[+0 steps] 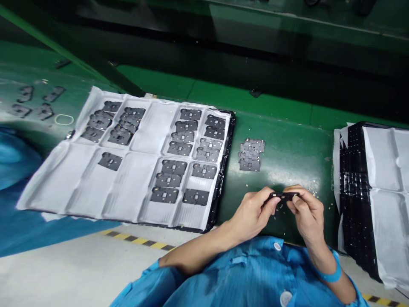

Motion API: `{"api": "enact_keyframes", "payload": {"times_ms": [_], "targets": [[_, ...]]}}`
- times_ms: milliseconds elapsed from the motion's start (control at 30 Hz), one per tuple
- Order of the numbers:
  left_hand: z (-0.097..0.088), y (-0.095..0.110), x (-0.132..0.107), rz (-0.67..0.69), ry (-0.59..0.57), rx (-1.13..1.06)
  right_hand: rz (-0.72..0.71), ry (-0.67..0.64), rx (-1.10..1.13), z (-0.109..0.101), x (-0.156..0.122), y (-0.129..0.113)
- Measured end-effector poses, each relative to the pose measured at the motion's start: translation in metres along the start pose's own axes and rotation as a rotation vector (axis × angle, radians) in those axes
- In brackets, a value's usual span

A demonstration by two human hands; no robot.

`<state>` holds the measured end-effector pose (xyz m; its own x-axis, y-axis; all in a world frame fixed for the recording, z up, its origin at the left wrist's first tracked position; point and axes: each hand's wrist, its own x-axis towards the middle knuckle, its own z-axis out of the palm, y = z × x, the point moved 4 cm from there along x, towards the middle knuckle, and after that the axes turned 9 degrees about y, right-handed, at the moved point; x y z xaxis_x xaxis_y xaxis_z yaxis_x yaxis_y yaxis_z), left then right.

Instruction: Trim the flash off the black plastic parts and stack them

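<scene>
Between my two hands, close to my body, a small flat black plastic part (283,196) is held nearly edge-on. My left hand (257,211) pinches its left end with thumb and fingers. At the other end, my right hand (305,209) grips it between thumb and bent fingers. Just beyond my hands, a small pile of similar dark plates (251,154) lies overlapping on the green table (287,145). To the left is a tray lined with white sheet (140,179); several dark plates (174,170) sit in its compartments.
A stack of black trays (354,192) with white liners stands at the right. Tiny pale scraps (315,192) are scattered near my hands. Several loose dark parts (44,111) and a pale loop (64,119) lie far left, near another person's blue sleeve (15,157). A green beam (73,51) slants behind.
</scene>
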<state>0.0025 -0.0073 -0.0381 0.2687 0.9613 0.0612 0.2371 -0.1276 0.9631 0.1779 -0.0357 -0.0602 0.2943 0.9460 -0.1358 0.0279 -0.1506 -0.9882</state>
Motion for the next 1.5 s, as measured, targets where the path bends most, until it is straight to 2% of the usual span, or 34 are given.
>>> {"api": "enact_keyframes", "payload": {"times_ms": [133, 367, 833, 1100, 1267, 1500], "targets": [[0.001, 0.000, 0.001, -0.013, 0.005, -0.012, 0.005, -0.028, 0.047, 0.000, -0.001, -0.001], [0.006, 0.000, -0.001, 0.000, -0.017, -0.013, 0.030, 0.026, -0.008, -0.003, -0.002, 0.006], [0.004, -0.004, -0.005, -0.052, -0.035, -0.041, 0.007, -0.083, 0.082, -0.005, -0.008, 0.012], [0.003, -0.004, -0.004, -0.113, -0.090, -0.128, -0.120, -0.084, -0.132, -0.004, -0.009, -0.012], [0.003, -0.006, 0.000, -0.136, -0.002, -0.164, -0.219, -0.166, -0.255, -0.003, -0.014, -0.020], [0.006, -0.011, 0.003, -0.121, 0.044, -0.191, -0.344, -0.185, -0.322, -0.003, -0.018, -0.020]]}}
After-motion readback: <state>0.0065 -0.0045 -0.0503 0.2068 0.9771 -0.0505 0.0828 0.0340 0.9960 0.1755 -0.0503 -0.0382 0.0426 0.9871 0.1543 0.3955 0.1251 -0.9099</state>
